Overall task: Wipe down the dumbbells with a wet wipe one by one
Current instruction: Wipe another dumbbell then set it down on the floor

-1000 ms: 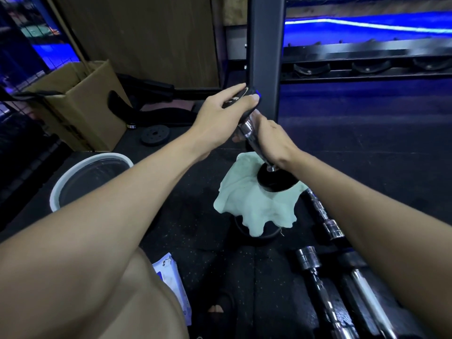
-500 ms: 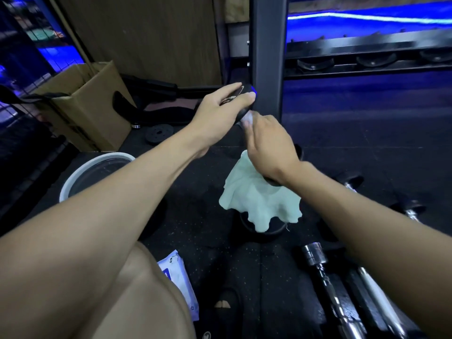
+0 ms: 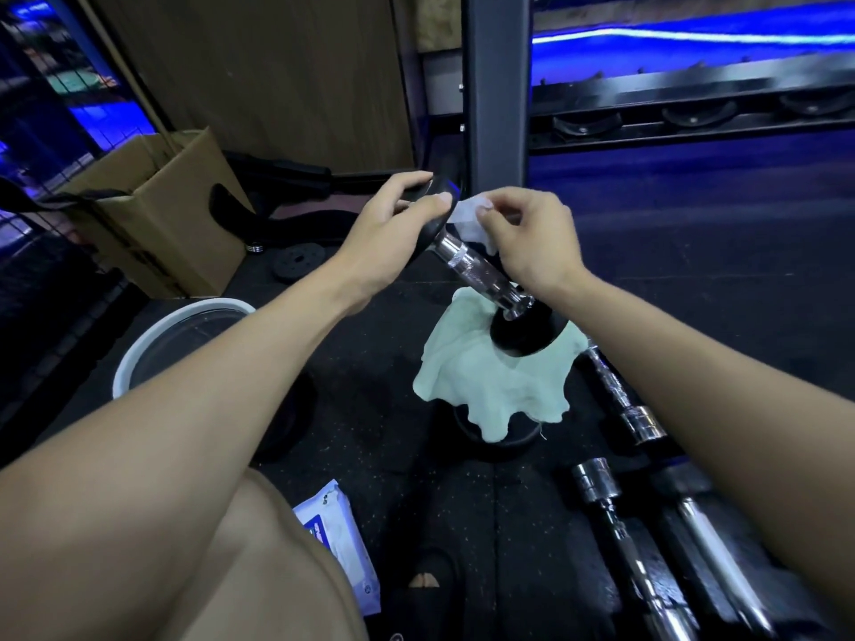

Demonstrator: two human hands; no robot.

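Note:
A dumbbell (image 3: pixel 481 270) with black ends and a chrome handle stands tilted, its lower end resting on a pale green cloth (image 3: pixel 490 386). My left hand (image 3: pixel 393 233) grips its upper black end. My right hand (image 3: pixel 527 238) pinches a white wet wipe (image 3: pixel 467 219) just beside that upper end, above the bare handle. The cloth drapes over a black object whose lower part shows beneath it.
Several chrome-handled dumbbells (image 3: pixel 615 511) lie on the dark rubber floor at the right. A wet wipe pack (image 3: pixel 337 538) lies by my knee. A white-rimmed bucket (image 3: pixel 152 335) and a cardboard box (image 3: pixel 157 215) stand left; a rack post (image 3: pixel 495 85) rises behind.
My right hand has come off the chrome handle and risen to the upper end, now pinching the wipe in view. The handle is uncovered. My left hand has kept its grip.

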